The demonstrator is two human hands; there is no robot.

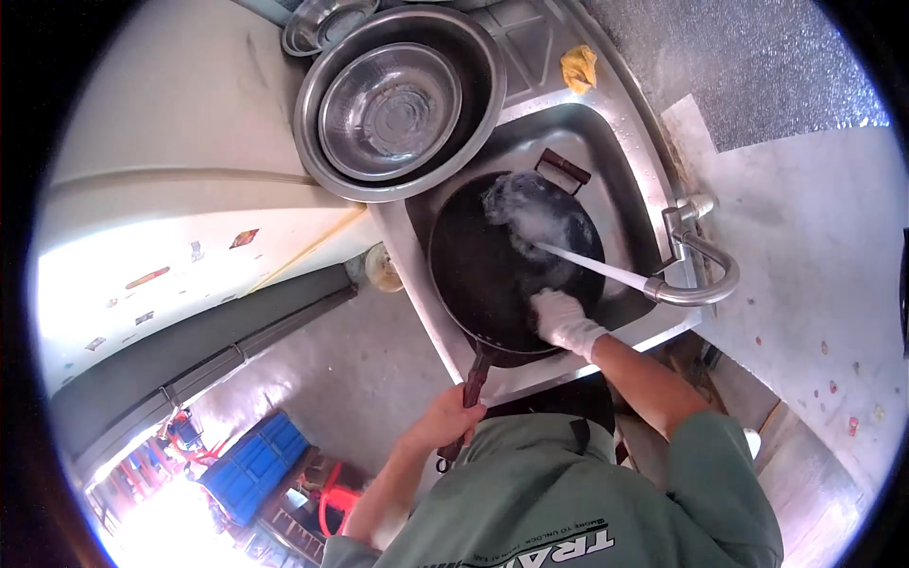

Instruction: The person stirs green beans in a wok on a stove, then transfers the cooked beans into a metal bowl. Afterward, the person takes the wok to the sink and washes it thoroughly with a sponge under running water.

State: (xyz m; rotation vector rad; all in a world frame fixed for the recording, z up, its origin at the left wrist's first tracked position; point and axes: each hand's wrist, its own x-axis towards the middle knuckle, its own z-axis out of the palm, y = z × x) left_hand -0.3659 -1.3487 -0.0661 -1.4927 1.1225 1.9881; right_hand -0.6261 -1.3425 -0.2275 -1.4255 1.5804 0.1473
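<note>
A large black wok [469, 263] rests over the steel sink basin [618, 163], with foamy water pooled inside it. My left hand [451, 415] is bare and grips the long brown handle [477, 376] at the near side. On the far side the wok has a short brown helper handle [562, 169]. Inside the near right part of the wok is my right hand [564, 319], in a pale glove. Its fingers point down at the wok's surface, and whether they hold anything is hidden. Water streams from the curved steel faucet [710, 284] into the wok.
Nested steel basins [398, 106] stand at the sink's far left, with a smaller bowl [323, 28] beyond. A yellow cloth [579, 69] lies on the drainboard. The wall [788, 263] closes in on the right, a white cabinet-like surface [184, 156] on the left.
</note>
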